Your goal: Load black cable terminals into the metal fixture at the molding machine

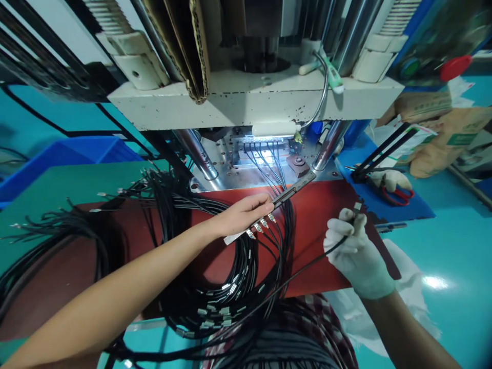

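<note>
Gloved right hand (355,251) pinches one cable (307,266); left hand (246,212) grips the fixture bar (294,189).

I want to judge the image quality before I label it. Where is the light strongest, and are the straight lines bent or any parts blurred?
Head view: the lamp under the press glares white over the cables in the fixture; a second glare spot lies on the teal table at right. Wide-lens distortion bows the edges. The left hand and the gloved right hand look reasonably sharp.

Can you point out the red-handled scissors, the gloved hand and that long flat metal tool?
Red-handled scissors (400,194), head view, on the red handles.
Gloved right hand (355,251), head view, middle of the glove.
Flat metal tool (294,190), head view, mid-bar.
</note>
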`<state>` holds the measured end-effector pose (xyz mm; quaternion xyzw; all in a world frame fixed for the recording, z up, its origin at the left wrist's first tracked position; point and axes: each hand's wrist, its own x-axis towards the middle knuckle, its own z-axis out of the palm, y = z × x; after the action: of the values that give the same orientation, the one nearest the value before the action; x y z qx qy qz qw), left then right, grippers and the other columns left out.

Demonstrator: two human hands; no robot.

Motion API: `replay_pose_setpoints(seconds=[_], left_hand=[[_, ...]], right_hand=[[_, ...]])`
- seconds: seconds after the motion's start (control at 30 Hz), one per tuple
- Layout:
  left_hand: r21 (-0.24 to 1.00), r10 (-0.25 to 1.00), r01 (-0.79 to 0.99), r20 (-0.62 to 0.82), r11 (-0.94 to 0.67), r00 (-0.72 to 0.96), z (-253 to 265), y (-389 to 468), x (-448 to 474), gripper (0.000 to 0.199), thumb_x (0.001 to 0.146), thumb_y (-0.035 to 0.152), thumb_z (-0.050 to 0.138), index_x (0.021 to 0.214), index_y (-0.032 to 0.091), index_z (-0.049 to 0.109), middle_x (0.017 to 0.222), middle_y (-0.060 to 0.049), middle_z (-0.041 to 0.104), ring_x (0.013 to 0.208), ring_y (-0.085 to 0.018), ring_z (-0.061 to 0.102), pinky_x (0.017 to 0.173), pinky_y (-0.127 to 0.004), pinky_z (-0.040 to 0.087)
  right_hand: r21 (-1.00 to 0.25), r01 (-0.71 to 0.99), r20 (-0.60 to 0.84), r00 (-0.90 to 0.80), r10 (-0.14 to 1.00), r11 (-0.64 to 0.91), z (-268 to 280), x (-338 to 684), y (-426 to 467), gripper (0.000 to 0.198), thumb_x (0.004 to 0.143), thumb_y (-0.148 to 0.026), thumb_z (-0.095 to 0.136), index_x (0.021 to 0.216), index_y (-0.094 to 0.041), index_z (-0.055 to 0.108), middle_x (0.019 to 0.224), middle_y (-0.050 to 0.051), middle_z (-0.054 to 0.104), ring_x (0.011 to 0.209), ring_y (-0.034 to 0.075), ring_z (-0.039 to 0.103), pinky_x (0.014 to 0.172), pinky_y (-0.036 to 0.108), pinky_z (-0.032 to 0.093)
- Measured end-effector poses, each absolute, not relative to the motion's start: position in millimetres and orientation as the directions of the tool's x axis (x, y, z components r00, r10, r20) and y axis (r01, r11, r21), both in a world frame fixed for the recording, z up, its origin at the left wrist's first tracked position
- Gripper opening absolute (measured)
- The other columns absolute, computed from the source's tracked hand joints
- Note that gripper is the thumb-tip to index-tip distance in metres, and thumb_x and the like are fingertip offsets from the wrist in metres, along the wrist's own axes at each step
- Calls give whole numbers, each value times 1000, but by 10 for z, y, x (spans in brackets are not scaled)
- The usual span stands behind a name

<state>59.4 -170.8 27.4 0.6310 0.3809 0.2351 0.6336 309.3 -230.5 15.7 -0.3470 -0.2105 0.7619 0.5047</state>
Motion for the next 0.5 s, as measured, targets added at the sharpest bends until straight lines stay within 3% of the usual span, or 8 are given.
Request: replay_pose_setpoints(seconds=[0.1,0.17,0.27,0.33,0.5], left_hand=[[967,768,145,-253,208,588,243,-1708,624,37,88,54,52,81,18,46,68,5,48,51,-7,46,42,-17,38],[966,765,129,-256,224,591,215,-1704,636,37,88,54,52,81,18,47,65,6,46,50,-6,45,43,-16,38],[968,760,123,-248,219,601,190,-1703,629,37,88,54,52,82,17,47,65,6,45,51,-5,45,46,-16,38],[969,756,120,-244,216,608,184,-1710,617,36,89,53,52,83,17,47,66,6,45,53,-5,46,47,-16,38],[970,750,121,-241,212,616,177,-1717,609,37,89,54,50,81,19,43,66,7,42,52,-6,43,48,-18,36]], right_hand=[[-729,-532,-342,-262,902,-431,137,2962,-2139,37,67,-57,78,76,-24,66,63,-7,40,47,4,16,40,18,17],[-865,-289,-341,-261,903,-411,137,2812,-2085,33,75,-51,72,75,-20,65,65,-4,48,50,5,24,43,21,20],[-976,48,-220,-233,947,-215,162,2635,-2055,27,81,-39,67,68,-17,62,66,-2,55,57,8,37,51,24,27],[-983,114,-166,-247,955,-142,180,2582,-2041,26,81,-35,67,64,-17,59,65,-2,57,59,9,40,55,26,30],[-975,184,-170,-247,954,-126,252,2556,-1990,27,83,-37,63,64,-18,58,63,-3,55,58,9,41,57,26,32]])
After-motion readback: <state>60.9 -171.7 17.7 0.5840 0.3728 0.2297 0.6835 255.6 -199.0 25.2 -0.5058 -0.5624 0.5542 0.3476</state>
